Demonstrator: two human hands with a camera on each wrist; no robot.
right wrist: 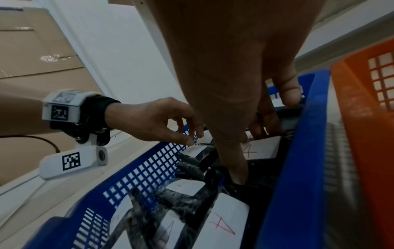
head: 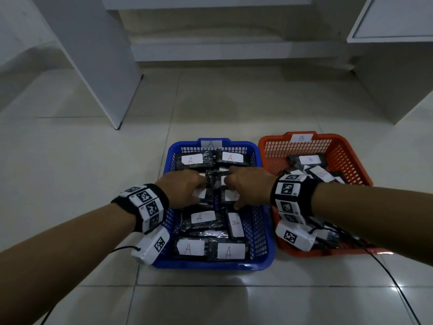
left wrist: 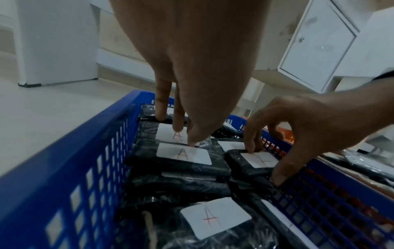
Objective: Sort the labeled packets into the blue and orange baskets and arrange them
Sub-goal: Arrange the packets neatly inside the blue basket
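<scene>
Both forearms fill the lower part of the head view, each with a black band of checkered tags, and they meet over the middle of the blue basket (head: 267, 231). With my left hand (head: 185, 188) I have fingertips pressed on the white label of one packet (left wrist: 183, 153), thumb tip at its far edge, to hold that row flat. My right hand (head: 250, 186) pinches the neighbouring packet (left wrist: 253, 161), fingers on its far edge and thumb on its near edge, so I judge I am squaring it beside the other. Packets here are flat, dark, crinkly plastic wraps, each with a white sticker marked A in red, lying in rough pairs. Right of centre stands the orange basket (head: 346, 160), tagged B, its packets lying looser. Both baskets are rigid plastic lattice on glossy floor tiles (head: 210, 301)
</scene>
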